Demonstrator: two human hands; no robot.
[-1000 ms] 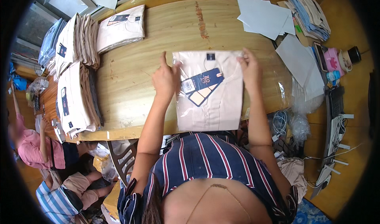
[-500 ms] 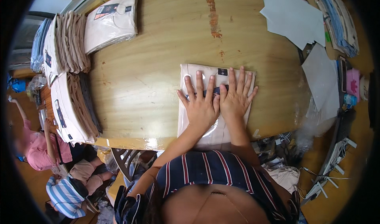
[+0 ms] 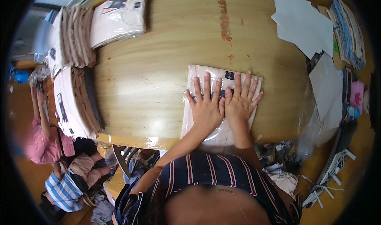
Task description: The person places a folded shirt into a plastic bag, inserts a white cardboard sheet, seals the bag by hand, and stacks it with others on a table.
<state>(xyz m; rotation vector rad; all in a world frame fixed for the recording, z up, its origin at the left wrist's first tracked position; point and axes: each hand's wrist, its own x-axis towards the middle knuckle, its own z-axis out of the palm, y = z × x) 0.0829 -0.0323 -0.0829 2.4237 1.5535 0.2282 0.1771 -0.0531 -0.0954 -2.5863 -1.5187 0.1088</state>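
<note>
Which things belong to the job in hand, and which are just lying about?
Likely in the job: garment, bagged, under left hand and right hand; table; garment stacks.

Probably just lying about: papers; pink item.

White paper sheets (image 3: 303, 24) overlapped at the far right corner of the table (image 3: 166, 66); beyond its near left corner were a person in pink (image 3: 44, 143) and a person in blue-and-white stripes (image 3: 63, 190).

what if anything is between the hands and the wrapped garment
Nothing visible stands in the way: the left hand and right hand both rest flat on the wrapped garment, directly against its clear plastic film.
</note>
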